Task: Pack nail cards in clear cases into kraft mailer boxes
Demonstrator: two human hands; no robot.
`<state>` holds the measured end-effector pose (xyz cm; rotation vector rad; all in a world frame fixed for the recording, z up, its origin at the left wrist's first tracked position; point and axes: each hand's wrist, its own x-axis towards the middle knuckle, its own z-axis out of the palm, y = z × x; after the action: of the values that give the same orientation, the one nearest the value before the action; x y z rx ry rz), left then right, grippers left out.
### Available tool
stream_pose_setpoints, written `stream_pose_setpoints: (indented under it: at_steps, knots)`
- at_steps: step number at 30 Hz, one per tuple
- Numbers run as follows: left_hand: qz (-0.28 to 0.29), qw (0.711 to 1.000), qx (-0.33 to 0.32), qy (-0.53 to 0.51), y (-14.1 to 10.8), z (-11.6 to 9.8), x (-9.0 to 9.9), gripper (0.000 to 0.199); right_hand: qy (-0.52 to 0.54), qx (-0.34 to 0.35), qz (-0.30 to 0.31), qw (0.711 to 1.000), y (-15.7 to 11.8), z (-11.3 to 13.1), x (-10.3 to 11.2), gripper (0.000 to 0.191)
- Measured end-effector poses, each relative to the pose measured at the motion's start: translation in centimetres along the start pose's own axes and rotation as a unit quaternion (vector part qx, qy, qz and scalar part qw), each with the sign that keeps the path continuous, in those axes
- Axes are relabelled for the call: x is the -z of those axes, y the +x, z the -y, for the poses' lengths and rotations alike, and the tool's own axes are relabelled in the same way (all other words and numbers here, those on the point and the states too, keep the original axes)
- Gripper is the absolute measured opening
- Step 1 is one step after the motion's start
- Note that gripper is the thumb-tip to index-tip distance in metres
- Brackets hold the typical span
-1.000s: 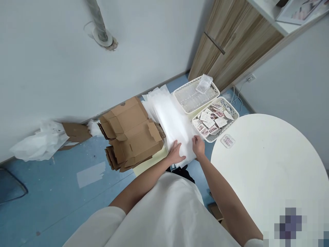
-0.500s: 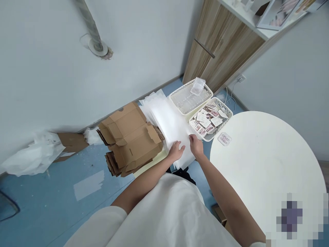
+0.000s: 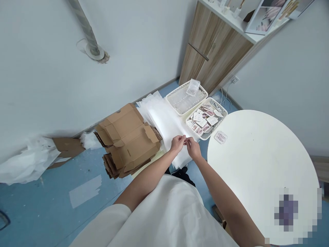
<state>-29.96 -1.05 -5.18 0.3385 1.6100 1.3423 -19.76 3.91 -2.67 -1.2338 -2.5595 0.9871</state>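
My left hand [image 3: 177, 144] and my right hand [image 3: 193, 148] meet fingertip to fingertip above a stack of translucent white sheets [image 3: 164, 123]. The fingers of both are pinched closed; whatever lies between them is too small or hidden to make out. Left of the sheets are flattened brown cardboard boxes [image 3: 136, 147], piled up. Just beyond my right hand stands a white basket [image 3: 204, 138] of small printed cards [image 3: 202, 118]. A clear case with pinkish pieces [image 3: 220, 137] lies on the edge of the round white table [image 3: 257, 157].
Another white basket [image 3: 177, 110] with clear plastic cases sits behind. A wood-grain cabinet [image 3: 218, 44] stands at the back, beside a wall socket with cables [image 3: 234, 80]. White plastic packaging [image 3: 31, 159] lies along the left wall, and a pipe [image 3: 86, 27] runs above.
My two hands have come together; the left has closed from loosely spread fingers into a pinch against the right. The whole view has shifted slightly left.
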Motion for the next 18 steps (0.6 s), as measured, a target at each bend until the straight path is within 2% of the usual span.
stream_pose_setpoints:
  at_steps: [5,14,16,18]
  knots:
    - [0.004,0.999,-0.011,-0.033,0.0,0.4,0.3,0.021,0.022,-0.013,0.015,1.000,-0.3,0.3,0.1,0.019]
    - [0.059,0.995,0.009,-0.081,-0.4,0.0,1.3,0.025,0.088,-0.043,-0.008,0.995,-0.3,0.7,0.4,0.026]
    - [0.058,0.995,0.020,-0.079,-0.6,-0.1,1.5,0.025,0.070,-0.047,-0.029,0.996,-0.4,0.5,0.5,0.028]
    - [0.047,0.996,0.029,-0.071,-0.8,-0.1,1.7,0.024,0.026,-0.049,-0.082,0.995,-0.5,0.4,0.6,0.031]
